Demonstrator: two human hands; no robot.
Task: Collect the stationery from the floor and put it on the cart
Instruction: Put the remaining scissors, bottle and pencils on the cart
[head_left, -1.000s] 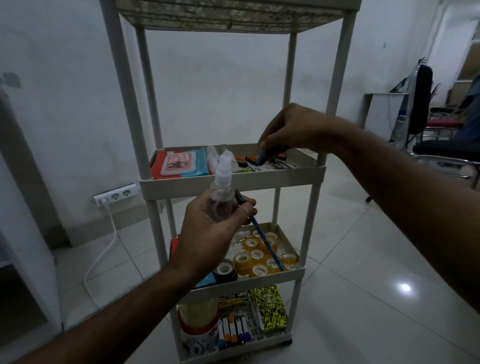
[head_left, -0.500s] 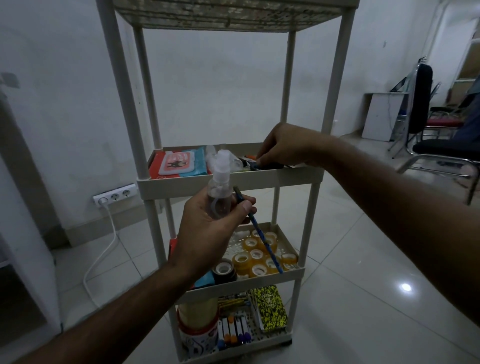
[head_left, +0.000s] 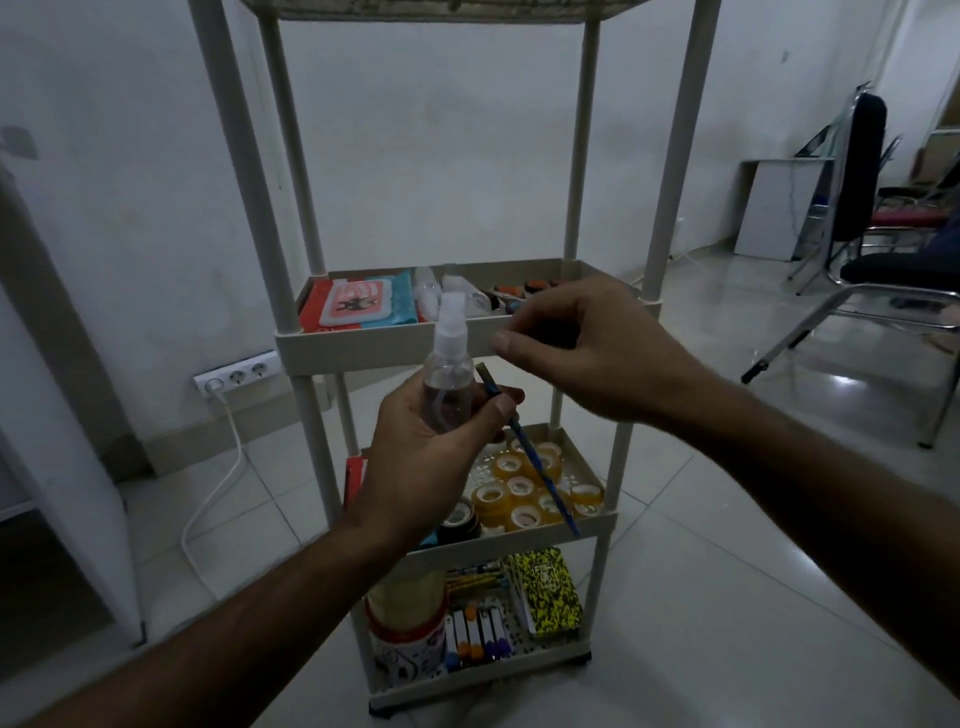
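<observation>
A white plastic cart (head_left: 384, 348) with several shelves stands in front of me. My left hand (head_left: 426, 457) grips a clear spray bottle (head_left: 449, 374) and a blue pencil (head_left: 540, 467) that slants down to the right. My right hand (head_left: 587, 348) hovers just in front of the upper shelf's front wall, right of the bottle's cap, fingers loosely curled with nothing visible in them. The upper shelf holds a wipes pack (head_left: 358, 304), small bottles and dark small items. Tape rolls (head_left: 519, 488) fill the middle shelf. Markers (head_left: 475, 634) and a yellow-black box (head_left: 545, 592) lie on the bottom shelf.
A power strip (head_left: 236, 371) with a white cable sits on the wall at the left. Metal-framed chairs (head_left: 883, 270) stand at the right. A white cabinet edge (head_left: 78, 467) is at the far left. Glossy tiled floor surrounds the cart.
My right hand set a dark item down on the upper shelf, then pulled back toward me without it. My left hand kept holding the bottle and pencil.
</observation>
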